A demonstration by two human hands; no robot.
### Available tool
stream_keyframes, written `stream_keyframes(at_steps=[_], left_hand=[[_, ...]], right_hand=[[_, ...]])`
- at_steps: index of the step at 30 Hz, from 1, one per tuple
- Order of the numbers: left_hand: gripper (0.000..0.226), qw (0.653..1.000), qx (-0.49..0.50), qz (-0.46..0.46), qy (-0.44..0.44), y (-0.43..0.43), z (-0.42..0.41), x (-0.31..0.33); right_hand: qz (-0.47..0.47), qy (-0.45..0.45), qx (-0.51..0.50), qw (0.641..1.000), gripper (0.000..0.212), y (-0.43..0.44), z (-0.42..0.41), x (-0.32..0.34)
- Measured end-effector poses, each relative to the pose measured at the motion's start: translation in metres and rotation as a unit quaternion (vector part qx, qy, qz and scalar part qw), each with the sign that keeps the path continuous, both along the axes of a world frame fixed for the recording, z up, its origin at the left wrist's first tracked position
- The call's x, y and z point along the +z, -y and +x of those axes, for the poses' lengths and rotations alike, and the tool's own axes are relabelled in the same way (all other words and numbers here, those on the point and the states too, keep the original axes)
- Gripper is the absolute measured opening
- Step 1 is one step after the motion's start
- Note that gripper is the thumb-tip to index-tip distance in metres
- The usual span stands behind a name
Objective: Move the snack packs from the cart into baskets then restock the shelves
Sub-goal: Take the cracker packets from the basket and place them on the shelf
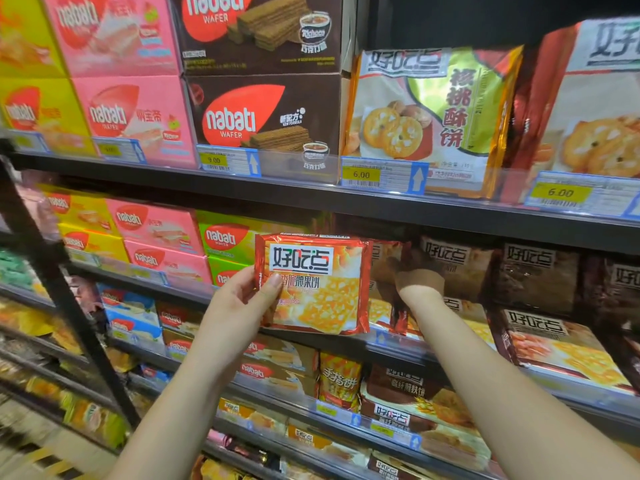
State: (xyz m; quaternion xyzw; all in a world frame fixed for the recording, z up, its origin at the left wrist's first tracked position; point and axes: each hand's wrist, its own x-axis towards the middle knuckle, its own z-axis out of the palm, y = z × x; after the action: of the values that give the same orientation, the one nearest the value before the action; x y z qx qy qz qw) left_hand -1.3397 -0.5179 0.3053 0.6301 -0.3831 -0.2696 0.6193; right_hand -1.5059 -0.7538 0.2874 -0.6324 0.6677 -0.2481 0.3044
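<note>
The left hand point(239, 299) grips a flat, shiny red-and-orange plastic pack of biscuits point(322, 289) by its left edge, with the thumb pressed on the front and the other fingers hidden behind it. It holds the pack upright in the air, just in front of the middle black metal shelf point(398, 349), so this pack is not yet placed. The right hand point(415, 275) reaches deep into the same shelf, to the right of the held pack, and lies in shadow. It is close to or touching the row of similar red biscuit packs point(382, 258) standing there, but I cannot tell if its fingers are straight or curled, or if they hold something. My judgement is that it makes room, or straightens the row, for the pack in the other hand. To the right of this row the stacked dark brown biscuit packs point(536, 275) fill the shelf, and to the left stand the pink, yellow and green cardboard wafer boxes point(156, 230). Above, a large green-and-gold biscuit bag point(426, 116) stands behind the blue price labels point(381, 176). No cart and no basket are in view, so I cannot say how many packs remain. The work seems to be in its last part, the restocking, and the shelves look nearly full; at least this one pack is left to place.
</note>
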Motion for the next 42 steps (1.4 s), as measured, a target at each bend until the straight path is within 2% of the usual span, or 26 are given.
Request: stream_keyframes(at_steps=[4,11,17,25,29,31,34,39,42], left_hand=[[0.038,1.000,-0.013,-0.006,-0.006,0.001,-0.002,-0.004],[0.038,1.000,-0.019,-0.003,-0.007,0.005,-0.005,-0.007],[0.033,1.000,-0.025,-0.005,-0.009,0.009,-0.011,-0.009],[0.032,0.999,-0.027,-0.010,-0.031,0.016,-0.024,-0.012],[0.029,0.998,-0.054,-0.017,-0.030,0.027,-0.041,-0.014],[0.027,0.997,-0.069,-0.029,-0.032,0.037,-0.055,-0.013],[0.024,0.994,-0.095,-0.039,-0.034,0.052,-0.077,-0.012],[0.041,0.996,-0.064,-0.052,-0.044,0.080,-0.106,-0.012],[0.033,0.998,-0.042,-0.026,0.027,0.097,-0.118,-0.007]], right_hand=[[-0.028,-0.060,0.010,0.998,0.022,0.004,0.000,0.000],[-0.122,-0.086,0.058,0.987,0.028,0.001,0.001,0.009],[-0.064,-0.058,0.058,0.995,0.022,-0.006,-0.010,0.006],[-0.044,0.047,0.051,0.997,0.013,-0.039,-0.044,0.018],[-0.071,0.200,0.083,0.974,0.035,-0.080,-0.089,0.023],[-0.094,0.242,0.135,0.956,0.036,-0.097,-0.107,0.019],[-0.133,0.209,0.165,0.955,0.026,-0.107,-0.123,0.014],[-0.212,0.158,0.099,0.959,0.025,-0.097,-0.142,0.018],[-0.222,0.134,0.056,0.964,0.026,-0.087,-0.147,0.021]])
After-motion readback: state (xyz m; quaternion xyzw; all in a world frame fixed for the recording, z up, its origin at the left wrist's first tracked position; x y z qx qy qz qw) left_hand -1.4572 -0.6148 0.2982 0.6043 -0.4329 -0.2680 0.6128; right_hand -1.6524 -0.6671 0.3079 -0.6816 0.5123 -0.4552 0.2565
